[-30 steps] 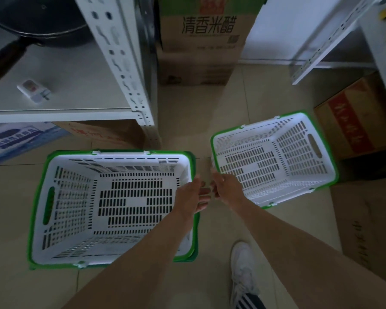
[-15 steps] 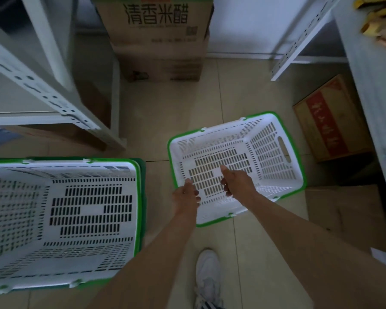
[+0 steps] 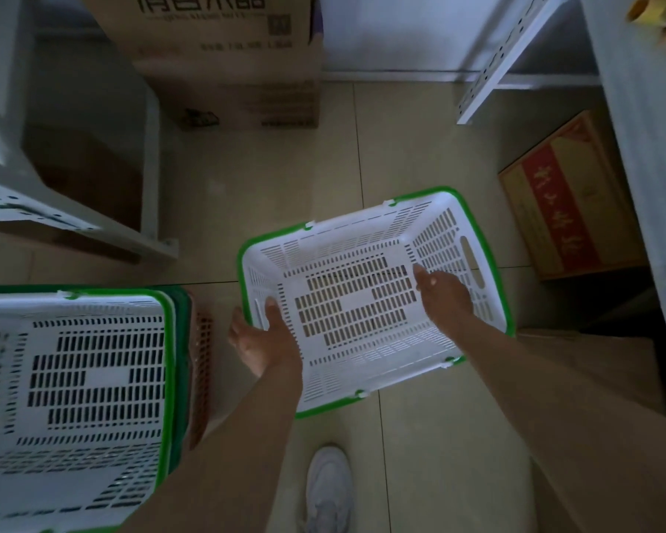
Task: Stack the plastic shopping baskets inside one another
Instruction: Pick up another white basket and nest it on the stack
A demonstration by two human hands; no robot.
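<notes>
Basket (image 3: 362,302): white, green-rimmed, on tiled floor (image 3: 277,194), apart from left stack (image 3: 93,378).
Left hand (image 3: 264,342): clamps basket's left rim, thumb inside.
Right hand (image 3: 443,298): fingers loosely spread inside, near right wall; grip unclear.
Room: bare tile between baskets.

large brown cardboard box (image 3: 224,59) with dark printed characters at top edge of tiled floor (image 3: 270,194), standing against the wall. smaller carton (image 3: 569,198) with red label at right side of floor, under a white shelf unit (image 3: 639,148). slotted white metal shelf post (image 3: 496,59) top right. grey metal rack (image 3: 66,209) at left. white sneaker (image 3: 329,490) at bottom edge.
</notes>
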